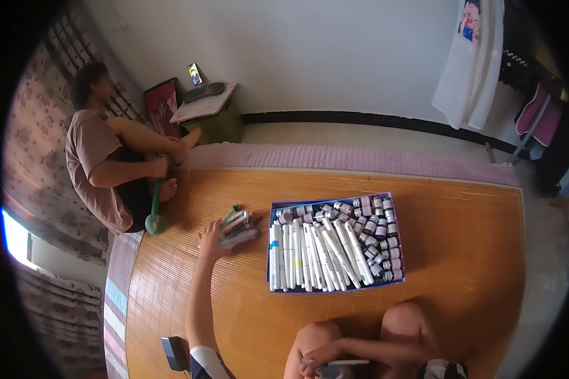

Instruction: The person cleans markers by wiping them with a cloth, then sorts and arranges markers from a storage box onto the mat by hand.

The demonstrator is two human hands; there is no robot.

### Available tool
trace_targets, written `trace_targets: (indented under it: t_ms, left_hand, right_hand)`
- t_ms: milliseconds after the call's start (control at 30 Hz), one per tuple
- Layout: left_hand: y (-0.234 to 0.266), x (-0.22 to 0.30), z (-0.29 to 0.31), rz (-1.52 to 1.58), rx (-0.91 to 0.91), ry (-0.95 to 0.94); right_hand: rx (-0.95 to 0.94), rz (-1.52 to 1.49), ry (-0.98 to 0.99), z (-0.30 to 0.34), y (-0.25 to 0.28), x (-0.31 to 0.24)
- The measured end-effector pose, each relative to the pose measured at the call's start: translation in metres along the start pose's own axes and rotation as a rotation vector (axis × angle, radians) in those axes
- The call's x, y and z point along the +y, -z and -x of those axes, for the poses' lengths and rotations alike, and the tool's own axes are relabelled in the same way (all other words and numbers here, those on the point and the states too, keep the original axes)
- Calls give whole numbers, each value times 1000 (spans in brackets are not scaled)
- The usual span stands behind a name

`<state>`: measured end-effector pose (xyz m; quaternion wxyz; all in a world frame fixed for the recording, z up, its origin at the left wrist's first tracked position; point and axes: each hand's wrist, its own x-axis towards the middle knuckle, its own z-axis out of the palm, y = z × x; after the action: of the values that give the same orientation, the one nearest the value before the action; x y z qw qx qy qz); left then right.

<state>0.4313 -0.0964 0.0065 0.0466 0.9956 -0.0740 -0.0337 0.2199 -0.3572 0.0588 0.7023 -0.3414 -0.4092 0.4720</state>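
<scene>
My left hand (210,242) reaches forward over the mat with its fingers stretched out. Right beside it is a loose bundle of pens (239,230), smeared by motion, with something green at its far end; contact with the fingers is hard to make out. Across my lap lies my right forearm, and my right hand (317,359) is closed on a flat greyish object (342,366) whose kind I cannot tell. Ahead of my knees stands a shallow box with a blue-purple rim (338,291). White markers (322,256) fill its near part; small capped bottles (373,228) line the back and right.
A woven mat (461,252) covers the bed. At the far left a person (98,151) sits holding a green long-handled thing with a round head (156,221). A dark upright device (174,353) stands left of my arm. Behind the bed, a lit phone (195,74) leans on the wall.
</scene>
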Motion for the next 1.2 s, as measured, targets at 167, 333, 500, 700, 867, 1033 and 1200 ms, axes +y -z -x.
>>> trace_targets:
  t_ms: [167,333,500,700,867,1033,1200]
  left_hand:
    - [-2,18,-60,-14,67,-76]
    - [-8,62,-108,-34,129,-235]
    - [-2,100,-135,-68,81,-446]
    - [-6,151,-149,20,-44,-608]
    - [3,185,-134,-94,-120,-781]
    - [10,211,-134,-186,-313,-775]
    - [3,233,-153,-113,-404,-714]
  right_hand:
    - [436,-277,890,0,-22,-90]
    - [630,-359,1190,-2,-19,-110]
    - [490,-223,1768,-12,7,-103]
    - [685,-299,1506,27,-3,-106]
    - [743,-335,1480,41,-11,-107]
    - [408,-174,1980,40,7,-118]
    - [643,-299,1551,61,-10,-118]
